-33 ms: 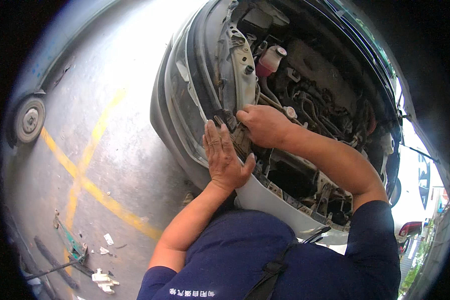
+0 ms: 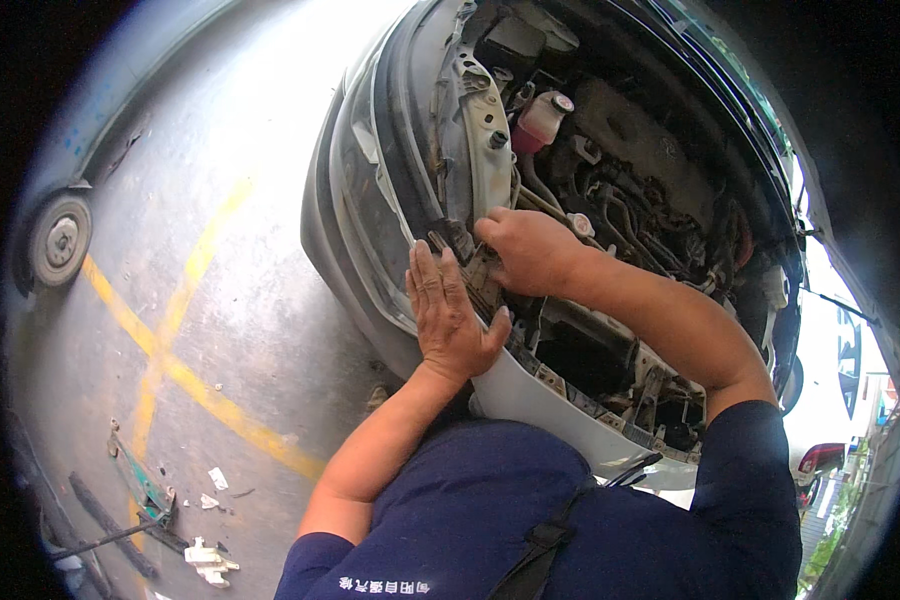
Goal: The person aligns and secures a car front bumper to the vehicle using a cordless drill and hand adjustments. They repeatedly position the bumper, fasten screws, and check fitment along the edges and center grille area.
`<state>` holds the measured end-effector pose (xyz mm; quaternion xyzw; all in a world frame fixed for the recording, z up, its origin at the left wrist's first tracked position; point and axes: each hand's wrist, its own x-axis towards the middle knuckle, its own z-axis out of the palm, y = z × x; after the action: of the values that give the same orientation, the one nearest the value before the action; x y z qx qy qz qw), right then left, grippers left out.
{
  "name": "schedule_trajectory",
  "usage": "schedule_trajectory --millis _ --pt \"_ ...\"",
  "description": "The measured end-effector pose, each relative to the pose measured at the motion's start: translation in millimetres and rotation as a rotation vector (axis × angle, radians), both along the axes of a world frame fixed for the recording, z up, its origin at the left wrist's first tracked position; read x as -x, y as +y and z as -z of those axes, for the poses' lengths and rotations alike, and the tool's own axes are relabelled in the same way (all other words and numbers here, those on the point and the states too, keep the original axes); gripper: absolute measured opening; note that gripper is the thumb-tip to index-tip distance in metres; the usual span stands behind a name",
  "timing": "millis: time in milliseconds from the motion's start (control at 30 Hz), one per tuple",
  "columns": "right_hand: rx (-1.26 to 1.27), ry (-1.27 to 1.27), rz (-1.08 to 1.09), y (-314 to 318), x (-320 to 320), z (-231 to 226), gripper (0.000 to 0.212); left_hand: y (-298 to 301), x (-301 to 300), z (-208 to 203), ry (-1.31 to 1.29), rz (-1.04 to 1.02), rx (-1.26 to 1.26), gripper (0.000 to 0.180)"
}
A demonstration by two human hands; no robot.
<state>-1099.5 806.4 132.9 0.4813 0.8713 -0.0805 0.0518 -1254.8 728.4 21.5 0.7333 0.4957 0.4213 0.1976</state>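
A car's front end stands before me, its engine bay (image 2: 630,150) exposed. My left hand (image 2: 448,315) lies with outstretched fingers against the headlight (image 2: 385,245) and the nearby body edge; it grips nothing. Across from it, my right hand (image 2: 530,250) is closed at the inner edge of the front corner, beside the pale front crossmember (image 2: 488,150). Whatever its fingers hold is hidden behind the knuckles. Just beyond that hand are a round cap (image 2: 580,225) and a white reservoir with pink fluid (image 2: 543,122).
The light fender edge (image 2: 530,400) runs close to my body. Yellow lines (image 2: 160,345) cross the grey floor on the left. A green jack-like tool (image 2: 150,490) and white broken pieces (image 2: 210,562) lie at lower left. Another vehicle's wheel (image 2: 60,240) is at far left.
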Motion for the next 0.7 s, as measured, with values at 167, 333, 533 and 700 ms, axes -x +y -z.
schedule_trajectory --millis 167,333,533,700 --pt "0.005 -0.040 -0.043 2 -5 0 0.022 1 -2 1 0.006 -0.001 -0.019 0.103" --pt "0.020 0.042 -0.228 8 -18 0 0.033 1 0 2 -0.008 0.005 -0.023 0.102" --pt "0.041 0.133 0.093 3 -12 6 0.027 1 -1 8 -0.007 0.016 -0.035 0.107" --pt "0.052 0.094 -0.044 7 -10 -4 0.024 2 -1 6 -0.002 0.014 -0.034 0.107"
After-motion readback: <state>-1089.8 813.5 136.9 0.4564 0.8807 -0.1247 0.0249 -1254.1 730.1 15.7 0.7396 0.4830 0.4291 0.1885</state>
